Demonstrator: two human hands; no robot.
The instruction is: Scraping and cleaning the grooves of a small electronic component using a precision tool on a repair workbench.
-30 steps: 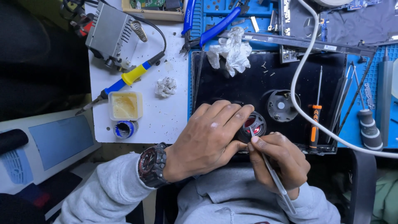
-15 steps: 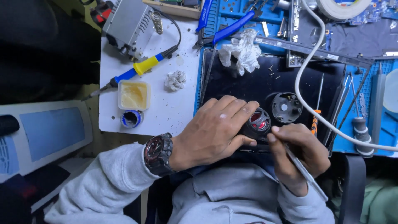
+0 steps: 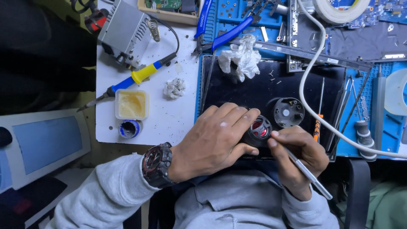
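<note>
Left hand (image 3: 214, 138) closed around a small round black part with a red centre (image 3: 258, 129), held at the near edge of the black mat (image 3: 250, 91). Right hand (image 3: 299, 157) pinches metal tweezers (image 3: 307, 174), tip at the part's rim. Just beyond the grip: round black housing (image 3: 287, 112); farther out, crumpled tissue (image 3: 241, 57).

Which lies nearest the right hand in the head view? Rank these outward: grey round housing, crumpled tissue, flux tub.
From the right hand:
1. Grey round housing, just above it on the black mat.
2. Crumpled tissue, farther up the mat's top edge.
3. Flux tub, far across on the white board.
</note>
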